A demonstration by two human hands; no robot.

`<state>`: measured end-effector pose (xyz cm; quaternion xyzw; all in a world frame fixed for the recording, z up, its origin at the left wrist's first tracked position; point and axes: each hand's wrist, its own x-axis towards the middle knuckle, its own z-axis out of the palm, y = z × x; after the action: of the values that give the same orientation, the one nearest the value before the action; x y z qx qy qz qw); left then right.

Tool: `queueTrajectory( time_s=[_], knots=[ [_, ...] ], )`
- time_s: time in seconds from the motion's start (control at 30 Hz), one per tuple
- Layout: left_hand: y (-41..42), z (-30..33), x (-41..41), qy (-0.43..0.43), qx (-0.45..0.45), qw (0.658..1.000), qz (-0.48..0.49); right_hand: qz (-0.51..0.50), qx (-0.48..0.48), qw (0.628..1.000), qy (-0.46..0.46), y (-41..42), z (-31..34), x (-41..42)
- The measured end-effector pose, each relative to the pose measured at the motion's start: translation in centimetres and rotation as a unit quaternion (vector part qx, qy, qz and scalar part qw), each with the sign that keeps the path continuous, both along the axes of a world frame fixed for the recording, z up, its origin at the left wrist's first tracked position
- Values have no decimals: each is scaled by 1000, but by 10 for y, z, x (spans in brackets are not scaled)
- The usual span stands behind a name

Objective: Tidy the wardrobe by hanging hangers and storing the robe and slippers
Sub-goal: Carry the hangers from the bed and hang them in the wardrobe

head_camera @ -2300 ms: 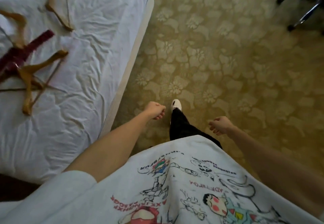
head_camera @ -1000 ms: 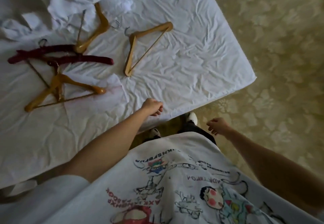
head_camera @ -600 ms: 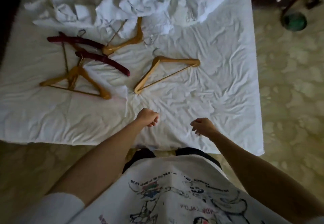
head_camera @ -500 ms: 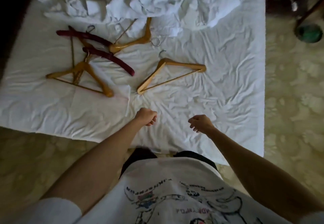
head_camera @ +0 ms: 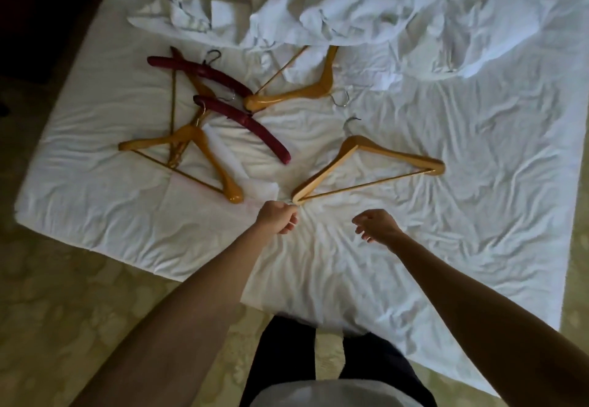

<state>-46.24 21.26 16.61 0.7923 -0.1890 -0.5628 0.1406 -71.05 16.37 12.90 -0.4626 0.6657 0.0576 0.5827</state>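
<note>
on the bed (head_camera: pixel 478 247) the nearest wooden hanger (head_camera: pixel 366 169) lies flat, its tip by the left hand (head_camera: pixel 276 220), curled, holding nothing. right hand (head_camera: pixel 376 225) hangs loose. best take it by the neck; robe (head_camera: pixel 334 1) waits behind.

Both bare arms stretched fwd & down, well apart. Left hand (head_camera: pixel 276 217) curled into a loose fist, holding nothing. Right hand (head_camera: pixel 376 223) knuckles up w/ fingers hanging loosely curled, also holding nothing.
</note>
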Motion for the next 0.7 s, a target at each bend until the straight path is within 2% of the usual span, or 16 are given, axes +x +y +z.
queueTrajectory(
  time_s=[0.17,0.3,0.47,0.57,0.7],
  knots=[
    [-46,-49,48,-24,-1,999,33,-10,-4,1000,14,-44,-41,52],
    [-76,-100,64,-69,17,997,10,-21,-19,999,29,-71,-79,81],
    [-99,-131,70,-249,5,968,-10,-58,-72,993,79,-94,-128,111],
    [-96,-146,96,-355,6,935,30,-90,-48,991,85,-103,-140,126],
    [-94,-175,140,-340,80,934,79,-121,-3,988,92,-109,-152,137]
  ],
)
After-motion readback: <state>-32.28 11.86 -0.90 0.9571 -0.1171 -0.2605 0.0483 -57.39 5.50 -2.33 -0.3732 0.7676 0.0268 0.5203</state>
